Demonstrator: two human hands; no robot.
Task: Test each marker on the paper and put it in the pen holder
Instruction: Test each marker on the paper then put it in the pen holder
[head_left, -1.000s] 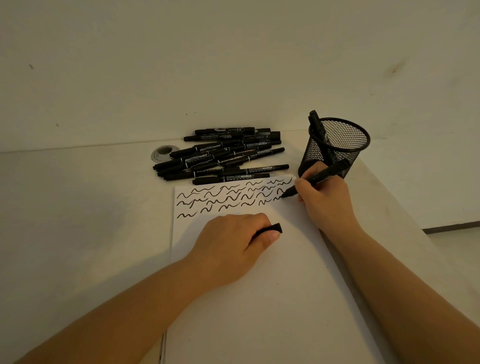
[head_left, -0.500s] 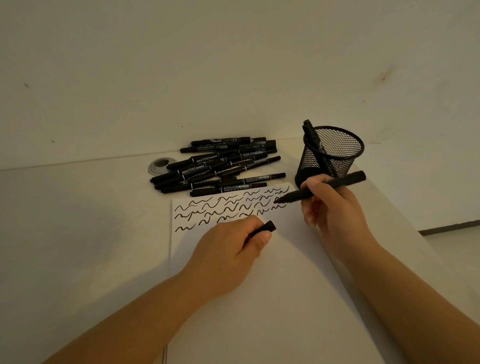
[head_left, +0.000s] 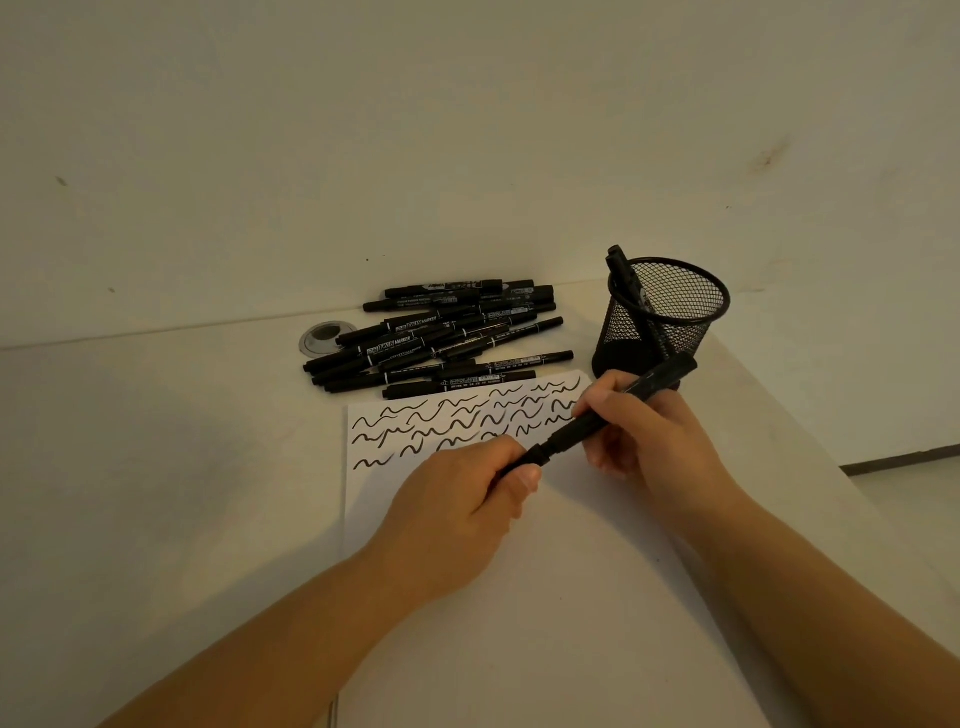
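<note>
Meeting cap (head_left: 524, 459) in left hand (head_left: 467, 512), marker (head_left: 618, 410) slants from right hand (head_left: 649, 441).

You can read "TWIN MARKER" on the white label of two markers (head_left: 410, 327) in the pile (head_left: 436, 338). The print on the other barrels is too small for you to make out.

Dim warm light, soft shadows, wide-angle edge distortion

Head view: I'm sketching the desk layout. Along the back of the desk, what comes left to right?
Round grommet → pile of markers → mesh pen holder.
</note>
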